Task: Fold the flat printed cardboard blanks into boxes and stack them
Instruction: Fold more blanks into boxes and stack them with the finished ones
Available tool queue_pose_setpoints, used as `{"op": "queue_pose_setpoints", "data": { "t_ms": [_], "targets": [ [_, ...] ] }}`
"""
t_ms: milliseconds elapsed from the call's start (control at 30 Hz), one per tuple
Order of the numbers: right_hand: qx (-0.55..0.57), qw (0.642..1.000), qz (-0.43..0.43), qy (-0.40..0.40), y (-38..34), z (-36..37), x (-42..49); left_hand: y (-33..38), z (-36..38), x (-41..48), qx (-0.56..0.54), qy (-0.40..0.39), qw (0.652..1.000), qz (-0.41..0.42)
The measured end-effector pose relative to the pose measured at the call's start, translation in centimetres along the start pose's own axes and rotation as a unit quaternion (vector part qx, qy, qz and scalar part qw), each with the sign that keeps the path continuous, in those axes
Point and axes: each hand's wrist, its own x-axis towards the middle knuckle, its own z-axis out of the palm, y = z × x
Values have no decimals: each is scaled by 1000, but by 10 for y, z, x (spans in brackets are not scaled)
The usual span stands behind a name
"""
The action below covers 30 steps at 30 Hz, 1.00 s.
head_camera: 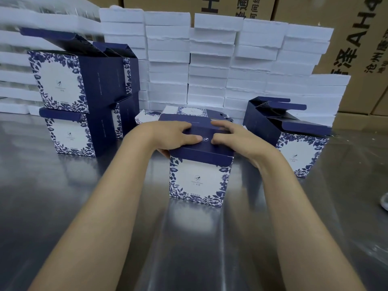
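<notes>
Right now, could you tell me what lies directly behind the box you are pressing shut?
Behind the box, flat printed blanks lie on the steel table, with white foam blocks stacked beyond. Both hands hide most of the blanks.

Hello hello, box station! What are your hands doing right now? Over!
Left hand and right hand both pressing down the dark top flap of the box. Box upright on the metal table. Finished boxes stacked left. Nothing in the way.
</notes>
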Motion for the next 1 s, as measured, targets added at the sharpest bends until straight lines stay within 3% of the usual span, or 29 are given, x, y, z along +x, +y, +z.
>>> {"op": "queue_pose_setpoints", "data": {
  "t_ms": [67, 200, 333, 400, 533, 633, 767, 1000],
  "targets": [
    [27, 999, -5, 47, 1, 2, 3, 2, -1, -2, 18, 14, 1000, 6],
    [31, 987, -12, 156, 0, 10, 10, 13, 4, 2, 186, 89, 978, -9],
    [-27, 969, -23, 245, 0, 14, 6, 31, 25, 8, 181, 52, 982, -9],
    [29, 977, 6, 211, -3, 7, 2, 26, 28, 13, 129, 87, 988, 6],
    [179, 982, 62, 7, -5, -13, -10, 2, 13, 17, -103, 143, 984, -7],
    [219, 970, 66, -81, 0, -15, -11, -9, 8, 22, -122, 130, 983, -39],
    [264, 959, 67, -80, 8, -10, -6, -1, 21, 28, 39, 148, 987, -58],
    [351, 934, 68, 16, 11, 0, 3, -2, 16, 23, 56, 110, 992, -34]
  ]
}}
